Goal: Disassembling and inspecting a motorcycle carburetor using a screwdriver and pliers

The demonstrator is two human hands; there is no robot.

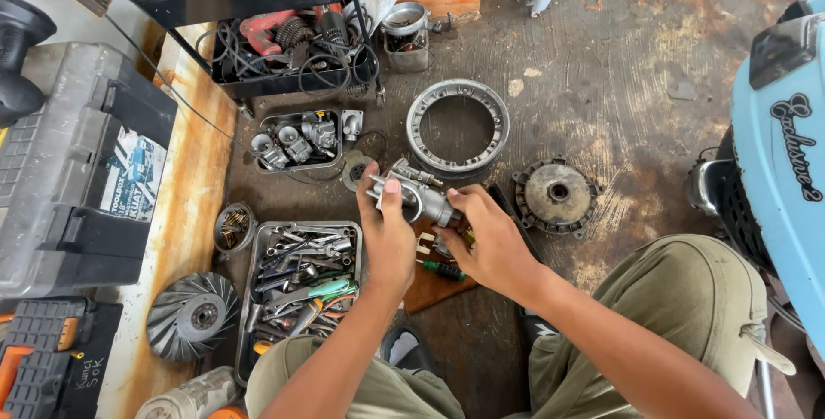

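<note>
Gripping a carburettor (418,198) above the floor (619,110), the left hand (387,234) and right hand (491,243) both close their fingers on it. A slip could drop it onto the screwdriver (442,269) and wooden board (434,286) below.

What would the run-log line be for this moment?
left hand: holds carburetor | right hand: holds carburetor | below: screwdriver on wooden board | left: tool tray
</note>
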